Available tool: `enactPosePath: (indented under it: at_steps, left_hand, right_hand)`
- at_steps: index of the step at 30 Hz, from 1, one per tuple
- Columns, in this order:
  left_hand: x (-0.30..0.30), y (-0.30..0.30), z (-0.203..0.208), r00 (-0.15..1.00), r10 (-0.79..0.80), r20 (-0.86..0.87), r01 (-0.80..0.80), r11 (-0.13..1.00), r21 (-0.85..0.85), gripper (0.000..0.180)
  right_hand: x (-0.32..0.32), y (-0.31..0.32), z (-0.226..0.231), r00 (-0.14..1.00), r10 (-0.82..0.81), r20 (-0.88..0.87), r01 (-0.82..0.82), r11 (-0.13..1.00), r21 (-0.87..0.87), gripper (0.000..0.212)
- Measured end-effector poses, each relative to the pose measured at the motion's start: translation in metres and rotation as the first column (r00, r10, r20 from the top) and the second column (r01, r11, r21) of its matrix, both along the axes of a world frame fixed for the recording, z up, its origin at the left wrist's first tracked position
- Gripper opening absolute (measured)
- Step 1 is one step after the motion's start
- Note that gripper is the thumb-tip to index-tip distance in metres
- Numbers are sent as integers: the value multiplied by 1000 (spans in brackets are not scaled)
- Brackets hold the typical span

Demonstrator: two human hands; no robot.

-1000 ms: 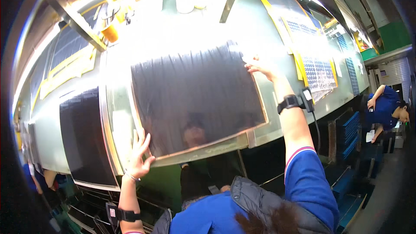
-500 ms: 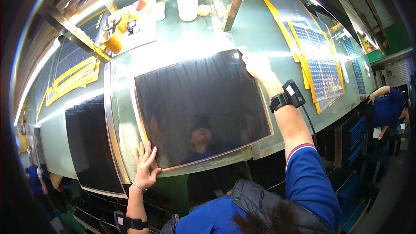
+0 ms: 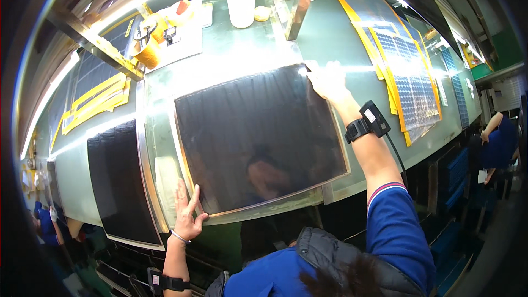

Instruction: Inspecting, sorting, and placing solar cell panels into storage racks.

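Observation:
A large glossy black rectangular sheet (image 3: 258, 143) with a thin pale border lies flat on the pale green glass-like worktop (image 3: 220, 35). My left hand (image 3: 188, 211) is at its near left corner, fingers spread and stretched out, thumb touching or close to the corner. At the far right corner my right hand (image 3: 331, 85) rests by the edge with thumb and fingers apart. Bright glare washes out those fingertips, so their exact contact is unclear. Neither hand visibly holds anything. Reflections show on the sheet's dark surface.
Another black sheet (image 3: 122, 176) lies to the left beyond a metal strip. Patterned film sheets with yellow edges (image 3: 404, 71) lie on the right. A white bottle (image 3: 240, 4) and an orange cup holding tools (image 3: 146, 52) stand at the back. Metal posts (image 3: 304, 8) rise behind. Other people are at both sides.
My left fingers have straightened slightly, still at the near left corner. The right hand stays at the far right corner. The whole view has shifted a little.

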State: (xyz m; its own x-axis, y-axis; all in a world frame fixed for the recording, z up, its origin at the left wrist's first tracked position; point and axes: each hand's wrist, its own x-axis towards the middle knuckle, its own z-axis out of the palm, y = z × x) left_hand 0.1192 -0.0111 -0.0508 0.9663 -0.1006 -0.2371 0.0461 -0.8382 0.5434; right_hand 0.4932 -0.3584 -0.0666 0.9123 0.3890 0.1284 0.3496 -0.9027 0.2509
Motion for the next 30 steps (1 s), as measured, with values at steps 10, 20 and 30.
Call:
enactPosePath:
  at_steps: [10,20,30]
  left_hand:
    - [100,-36,-4,959,4,282,-82,961,265,57]
    - [227,19,-79,769,184,613,-423,865,270,45]
    - [223,38,-83,793,189,579,-442,833,333,49]
  right_hand:
    - [-5,-7,-55,980,-15,197,-73,898,433,42]
    - [-22,-48,-40,951,303,-59,-212,779,590,69]
    - [-166,-155,0,818,216,-533,78,877,475,111]
